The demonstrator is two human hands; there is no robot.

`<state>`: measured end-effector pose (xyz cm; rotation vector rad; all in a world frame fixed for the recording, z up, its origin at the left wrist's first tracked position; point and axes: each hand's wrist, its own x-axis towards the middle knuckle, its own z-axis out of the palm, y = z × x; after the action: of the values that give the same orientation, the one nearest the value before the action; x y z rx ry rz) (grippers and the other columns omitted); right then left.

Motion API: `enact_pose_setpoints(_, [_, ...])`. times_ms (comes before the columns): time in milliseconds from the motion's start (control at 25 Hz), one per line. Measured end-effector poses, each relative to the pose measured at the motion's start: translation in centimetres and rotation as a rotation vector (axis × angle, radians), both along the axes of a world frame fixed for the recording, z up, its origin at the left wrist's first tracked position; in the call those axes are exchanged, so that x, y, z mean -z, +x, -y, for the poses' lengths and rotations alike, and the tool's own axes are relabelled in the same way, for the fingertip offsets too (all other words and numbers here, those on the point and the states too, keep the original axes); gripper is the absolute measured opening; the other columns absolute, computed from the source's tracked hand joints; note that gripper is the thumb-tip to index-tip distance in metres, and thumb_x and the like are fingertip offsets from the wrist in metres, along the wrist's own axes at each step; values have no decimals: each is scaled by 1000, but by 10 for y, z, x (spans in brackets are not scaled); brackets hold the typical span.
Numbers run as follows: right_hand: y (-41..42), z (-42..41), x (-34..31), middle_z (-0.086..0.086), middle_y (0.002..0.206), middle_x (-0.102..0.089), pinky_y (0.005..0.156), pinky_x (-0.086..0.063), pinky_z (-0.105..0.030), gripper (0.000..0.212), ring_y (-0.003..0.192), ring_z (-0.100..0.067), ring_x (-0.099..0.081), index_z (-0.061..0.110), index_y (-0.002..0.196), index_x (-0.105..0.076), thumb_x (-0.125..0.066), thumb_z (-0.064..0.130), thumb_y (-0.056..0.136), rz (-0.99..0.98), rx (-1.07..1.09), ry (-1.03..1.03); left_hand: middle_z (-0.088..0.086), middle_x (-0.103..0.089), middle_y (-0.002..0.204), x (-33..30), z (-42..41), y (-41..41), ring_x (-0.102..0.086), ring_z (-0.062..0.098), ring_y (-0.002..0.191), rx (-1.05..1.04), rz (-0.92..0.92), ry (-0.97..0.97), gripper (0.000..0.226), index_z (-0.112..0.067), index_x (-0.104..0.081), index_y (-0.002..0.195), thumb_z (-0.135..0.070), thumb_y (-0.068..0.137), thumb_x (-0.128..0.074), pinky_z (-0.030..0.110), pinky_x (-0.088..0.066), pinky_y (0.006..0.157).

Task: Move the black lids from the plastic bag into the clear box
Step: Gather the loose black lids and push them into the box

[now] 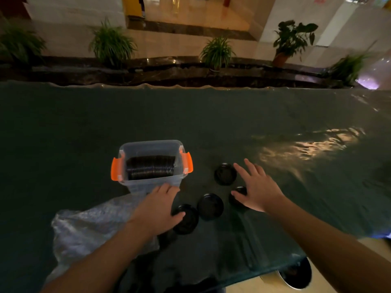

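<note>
Black lids [210,206] loose between hands [156,208], beside clear box [151,182]

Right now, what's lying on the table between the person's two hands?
In the head view, one loose black lid lies on the table between the left hand and right hand.

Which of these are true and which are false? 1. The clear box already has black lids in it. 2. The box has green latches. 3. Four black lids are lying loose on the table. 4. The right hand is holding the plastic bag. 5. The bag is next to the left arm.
1. True: the clear box holds a row of black lids.
2. False: its latches are orange.
3. True: four loose lids lie on the table, right of the box.
4. False: the right hand is spread open over the loose lids, its thumb on one.
5. True: the plastic bag lies crumpled beside the left arm; the left hand touches a lid.
</note>
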<state>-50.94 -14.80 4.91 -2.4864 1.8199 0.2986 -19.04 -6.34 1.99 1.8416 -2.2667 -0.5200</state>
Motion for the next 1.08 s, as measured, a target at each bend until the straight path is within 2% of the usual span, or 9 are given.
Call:
enact_pose_setpoints(160, [-64,13,31,-9,169,-2,109,-42,-53,112,151,-37,-16,36,158,1,-61,76,73,-17,23,180,-1,-41,145,29,5,-57,-40,23,134,-71,132,184,92,-29,-33,147,-67,70,-66,41,-45,105])
enact_pose_setpoints(280, [-81,19,57,-8,169,-4,110,-41,-52,119,150,-36,-17,34,158,-3,-68,76,67,19,-13,288,1,-33,152,45,6,-73,-35,28,139,-175,229,330,114,-30,-20,154,-69,61,-73,48,-47,103])
enact_pose_setpoints(400, [-84,23,78,-7,168,-6,110,-41,-52,120,150,-35,-18,34,157,-5,-73,72,66,60,-76,357,2,-32,153,54,8,-84,-35,30,139,-254,260,428,119,-30,-18,155,-66,58,-78,51,-47,103])
enact_pose_setpoints(640, [-67,35,92,-8,168,-8,112,-39,-52,118,150,-35,-18,31,159,-1,-75,66,73,91,-115,408,8,-42,143,52,13,-95,-42,32,132,-371,118,396,100,-21,-36,145,-54,61,-81,47,-47,104])
enact_pose_setpoints(800, [-59,42,94,-7,156,-30,106,-45,-49,116,141,-33,-31,26,159,-4,-78,58,76,108,-107,452,4,-42,144,40,30,-108,-41,29,133,-329,42,273,104,-22,-33,147,-56,61,-81,46,-46,107])
enact_pose_setpoints(920, [-61,46,92,-6,154,-30,107,-44,-46,114,140,-31,-31,22,160,-7,-80,51,77,169,-54,452,1,-40,145,32,50,-126,-39,26,135,-239,24,229,108,-25,-29,148,-60,60,-83,46,-46,108])
enact_pose_setpoints(1080, [-63,61,78,-4,152,-30,106,-46,-47,112,140,-29,-32,16,156,-17,-80,57,73,243,-10,387,0,-40,144,39,66,-146,-40,26,131,-156,80,283,108,-25,-29,148,-60,61,-83,46,-48,103])
